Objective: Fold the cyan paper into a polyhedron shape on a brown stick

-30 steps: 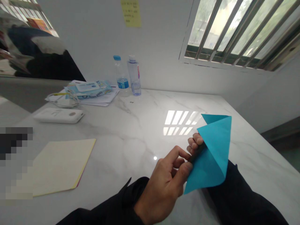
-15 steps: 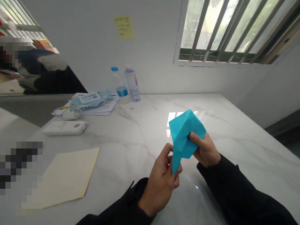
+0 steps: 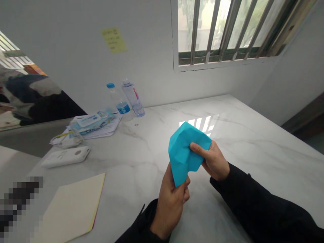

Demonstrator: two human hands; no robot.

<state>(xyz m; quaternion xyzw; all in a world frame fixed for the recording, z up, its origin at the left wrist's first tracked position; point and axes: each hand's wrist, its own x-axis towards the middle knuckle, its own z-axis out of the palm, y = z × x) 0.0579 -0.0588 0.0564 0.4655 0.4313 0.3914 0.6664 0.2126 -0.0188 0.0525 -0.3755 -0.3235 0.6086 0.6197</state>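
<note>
Above the white, marble-patterned table [image 3: 144,155], we see a folded sheet of bright turquoise paper [image 3: 182,148], which is held in the air between two bare hands. The left hand [image 3: 170,204] grasps the narrow lower end of the paper; its fingers are curled, and some of them are hidden behind the sheet, so we cannot tell exactly how they press. The right hand [image 3: 215,162] pinches the right side, with the thumb lying flat on the front face. Both wrists come out of black sleeves [image 3: 263,202]. To the left of the hands, and well apart from them, we find a pile of cream-coloured paper [image 3: 73,209] with a yellow edge. Behind this pile lies a white, oblong device with rounded corners [image 3: 65,157], and near it a tangled white cable [image 3: 68,139]. Farther back, a light-blue soft packet [image 3: 92,122] rests on white printed sheets [image 3: 109,131]. Just beside them stand two clear plastic bottles, one with a blue cap [image 3: 110,85], the other with a white cap [image 3: 126,81].
</note>
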